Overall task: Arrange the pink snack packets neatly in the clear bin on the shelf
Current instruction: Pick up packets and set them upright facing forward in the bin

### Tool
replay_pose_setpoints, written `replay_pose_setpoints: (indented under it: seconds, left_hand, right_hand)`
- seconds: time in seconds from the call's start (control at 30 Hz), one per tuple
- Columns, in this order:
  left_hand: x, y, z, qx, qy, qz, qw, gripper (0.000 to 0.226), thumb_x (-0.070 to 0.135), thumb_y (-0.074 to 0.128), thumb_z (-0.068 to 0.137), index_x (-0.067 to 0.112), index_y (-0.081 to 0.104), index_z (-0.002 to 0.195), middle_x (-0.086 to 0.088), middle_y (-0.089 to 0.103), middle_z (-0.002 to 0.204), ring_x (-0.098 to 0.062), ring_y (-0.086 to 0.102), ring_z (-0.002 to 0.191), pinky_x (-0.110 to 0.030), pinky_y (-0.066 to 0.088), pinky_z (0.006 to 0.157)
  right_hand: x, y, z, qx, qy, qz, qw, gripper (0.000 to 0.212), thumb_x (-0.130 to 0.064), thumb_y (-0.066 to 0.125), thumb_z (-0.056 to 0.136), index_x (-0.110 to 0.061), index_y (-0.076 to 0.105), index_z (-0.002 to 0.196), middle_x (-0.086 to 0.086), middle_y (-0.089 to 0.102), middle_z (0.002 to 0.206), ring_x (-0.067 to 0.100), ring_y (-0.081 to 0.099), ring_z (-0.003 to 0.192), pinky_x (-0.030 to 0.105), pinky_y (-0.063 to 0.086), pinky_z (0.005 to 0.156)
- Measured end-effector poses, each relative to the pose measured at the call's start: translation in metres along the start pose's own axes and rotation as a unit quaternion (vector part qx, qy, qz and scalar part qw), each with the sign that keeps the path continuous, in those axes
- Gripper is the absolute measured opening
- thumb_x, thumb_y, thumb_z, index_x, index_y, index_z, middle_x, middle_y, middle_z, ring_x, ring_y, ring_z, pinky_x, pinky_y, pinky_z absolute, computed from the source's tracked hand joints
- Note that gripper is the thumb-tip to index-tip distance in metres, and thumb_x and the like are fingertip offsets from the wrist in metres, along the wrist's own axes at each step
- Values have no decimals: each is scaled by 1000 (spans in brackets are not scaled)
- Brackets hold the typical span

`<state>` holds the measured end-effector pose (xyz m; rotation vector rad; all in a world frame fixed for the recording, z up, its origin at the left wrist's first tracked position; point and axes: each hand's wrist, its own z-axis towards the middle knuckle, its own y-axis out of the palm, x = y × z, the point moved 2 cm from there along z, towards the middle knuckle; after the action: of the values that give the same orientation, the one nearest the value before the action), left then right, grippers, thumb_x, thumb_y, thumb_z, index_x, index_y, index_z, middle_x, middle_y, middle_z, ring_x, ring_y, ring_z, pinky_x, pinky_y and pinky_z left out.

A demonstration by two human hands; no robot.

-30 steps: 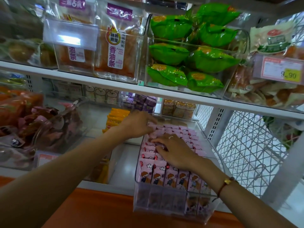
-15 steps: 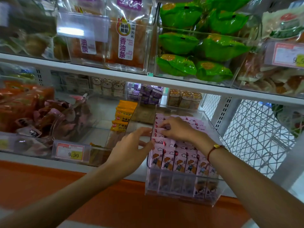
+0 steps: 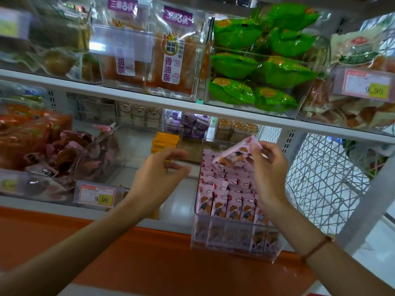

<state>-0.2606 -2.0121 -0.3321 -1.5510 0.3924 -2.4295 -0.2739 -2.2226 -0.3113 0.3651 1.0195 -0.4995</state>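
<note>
Above the clear bin [image 3: 233,244] my right hand [image 3: 267,167] pinches one lifted pink packet [image 3: 233,155] (left hand [image 3: 159,174] loose, empty), which next needs slotting upright into a row.

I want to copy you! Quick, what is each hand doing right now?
Left hand: open, fingers loosely curled, holding nothing, beside the bin.
Right hand: pinching one pink packet, lifted above the others in the bin.
</note>
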Motion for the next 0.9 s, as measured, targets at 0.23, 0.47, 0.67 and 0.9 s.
replay_pose_setpoints:
  seconds: [0.23,0.47,0.67,0.9]
  left_hand:
    - [25,25,-31,-87,96,77,988,58,61,60,73,39,50,125,34,53,104,12,54,98,-14,50,78]
    - [23,38,-43,-39,132,142,980,57,52,69,75,35,55,128,18,65,113,0,62,93,-31,58,76]
    - [24,40,-41,-31,115,141,983,45,52,68,77,36,49,115,27,58,103,4,61,91,-33,58,70]
    - [22,40,-37,-36,138,123,982,52,59,44,84,32,50,129,24,51,117,1,49,109,-34,47,93]
  right_hand:
    - [-23,-14,-35,-84,116,86,986,14,-19,61,90,-10,65,100,-2,70,80,6,69,71,18,54,61]
    - [-23,-22,-42,-102,159,111,976,16,-19,61,88,-8,67,98,0,71,79,6,68,72,17,53,61]
    - [-20,-22,-38,-157,180,120,964,25,-26,56,91,-11,63,109,-1,68,86,11,65,84,28,51,79]
    - [-24,-23,-38,-231,135,30,963,32,-19,55,92,-13,55,123,6,66,113,19,63,106,40,52,93]
